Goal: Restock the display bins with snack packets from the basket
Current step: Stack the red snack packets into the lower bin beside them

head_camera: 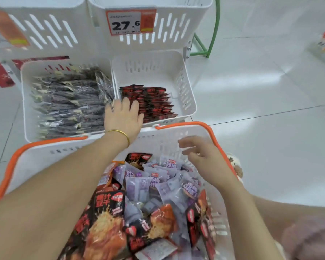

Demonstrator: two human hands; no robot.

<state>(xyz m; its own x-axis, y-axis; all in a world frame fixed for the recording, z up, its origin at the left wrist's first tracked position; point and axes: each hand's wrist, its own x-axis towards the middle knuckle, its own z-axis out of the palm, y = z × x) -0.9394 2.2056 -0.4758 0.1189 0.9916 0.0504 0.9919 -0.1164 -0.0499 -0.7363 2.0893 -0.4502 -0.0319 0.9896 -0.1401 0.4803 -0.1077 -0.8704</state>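
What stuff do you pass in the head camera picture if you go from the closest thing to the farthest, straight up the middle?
Near to far: black-and-orange packet → purple packets → basket's far orange handle → red-and-black packets in the right bin → price tag reading 27.6.

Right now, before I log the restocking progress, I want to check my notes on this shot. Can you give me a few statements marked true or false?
1. The left hand touches the red-and-black packets in the right lower bin. True.
2. The right hand grips a purple packet. False: it hovers over the basket, fingers relaxed, holding nothing.
3. The price tag on the upper bin reads 27.6. True.
4. The left lower bin holds no packets. False: it is packed with dark packets.
5. The basket holds only purple packets. False: red-and-black ones lie in it too.
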